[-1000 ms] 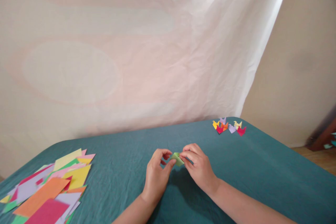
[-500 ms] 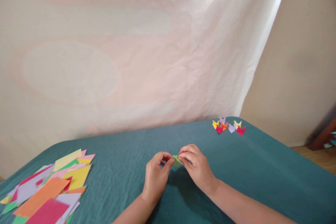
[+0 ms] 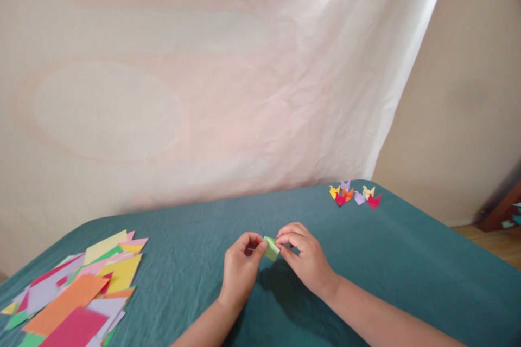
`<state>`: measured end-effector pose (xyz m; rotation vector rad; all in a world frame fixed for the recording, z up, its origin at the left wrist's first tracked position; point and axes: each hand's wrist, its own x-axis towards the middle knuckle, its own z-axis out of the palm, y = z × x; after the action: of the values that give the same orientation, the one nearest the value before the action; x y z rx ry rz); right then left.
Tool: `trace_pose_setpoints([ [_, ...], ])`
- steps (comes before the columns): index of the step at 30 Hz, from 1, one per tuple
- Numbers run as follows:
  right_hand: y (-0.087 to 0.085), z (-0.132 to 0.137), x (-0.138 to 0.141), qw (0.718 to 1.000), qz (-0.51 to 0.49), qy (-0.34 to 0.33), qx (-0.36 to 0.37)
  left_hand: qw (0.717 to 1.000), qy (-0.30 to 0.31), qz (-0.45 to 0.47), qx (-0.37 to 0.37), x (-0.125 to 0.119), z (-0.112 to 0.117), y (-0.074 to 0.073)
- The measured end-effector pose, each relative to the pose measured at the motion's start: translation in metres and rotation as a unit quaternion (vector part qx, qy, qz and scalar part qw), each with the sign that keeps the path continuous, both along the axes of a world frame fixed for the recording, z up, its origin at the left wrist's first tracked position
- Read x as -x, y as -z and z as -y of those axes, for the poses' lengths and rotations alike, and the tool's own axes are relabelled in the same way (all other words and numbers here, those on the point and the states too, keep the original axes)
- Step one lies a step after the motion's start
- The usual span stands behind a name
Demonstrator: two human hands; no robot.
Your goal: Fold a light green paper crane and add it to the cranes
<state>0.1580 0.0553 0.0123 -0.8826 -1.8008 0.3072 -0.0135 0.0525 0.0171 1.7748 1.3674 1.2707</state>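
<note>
A small folded piece of light green paper point(image 3: 271, 248) is held between both hands just above the teal tablecloth point(image 3: 191, 255). My left hand point(image 3: 240, 270) pinches its left side with thumb and fingers closed. On the paper's right side my right hand point(image 3: 306, 257) is pinched shut, fingers curled over the top edge. The two hands nearly touch around the paper, at the middle of the table.
A loose spread of coloured paper squares point(image 3: 73, 293) lies at the near left. Several small folded paper figures point(image 3: 353, 195) in yellow, red, orange and lilac sit at the far right corner. A white sheet point(image 3: 203, 76) hangs behind the table.
The green paper has turned between my fingers and now shows a squarer face. Both hands shifted slightly but stay pinched on it in the same spot.
</note>
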Motion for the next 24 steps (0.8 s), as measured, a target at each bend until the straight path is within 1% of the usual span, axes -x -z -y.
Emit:
trace_pose_setpoints([
  [2,0.000,0.000,0.000,1.000,0.005,0.002,-0.001,1.000,0.013,0.017,-0.014,0.000,-0.001,0.000],
  [4,0.000,0.000,0.000,1.000,0.012,0.008,0.000,0.998,0.040,0.020,-0.043,0.001,-0.001,-0.003],
  [7,0.002,0.001,0.001,1.000,0.023,0.016,-0.004,0.993,0.077,-0.024,-0.091,0.001,0.001,-0.010],
  [10,0.002,0.002,0.002,0.999,0.031,0.016,-0.013,0.989,0.074,-0.063,-0.115,0.002,0.003,-0.015],
  [13,0.001,0.004,0.002,0.999,0.030,0.020,-0.012,0.988,0.068,-0.084,-0.108,0.002,0.003,-0.014],
  [19,0.004,0.002,0.001,1.000,0.027,0.011,-0.009,0.986,0.077,-0.129,-0.067,-0.001,0.001,-0.004],
  [24,0.009,-0.001,0.001,1.000,0.014,-0.010,0.013,0.990,0.059,-0.109,-0.061,0.000,0.000,-0.001],
])
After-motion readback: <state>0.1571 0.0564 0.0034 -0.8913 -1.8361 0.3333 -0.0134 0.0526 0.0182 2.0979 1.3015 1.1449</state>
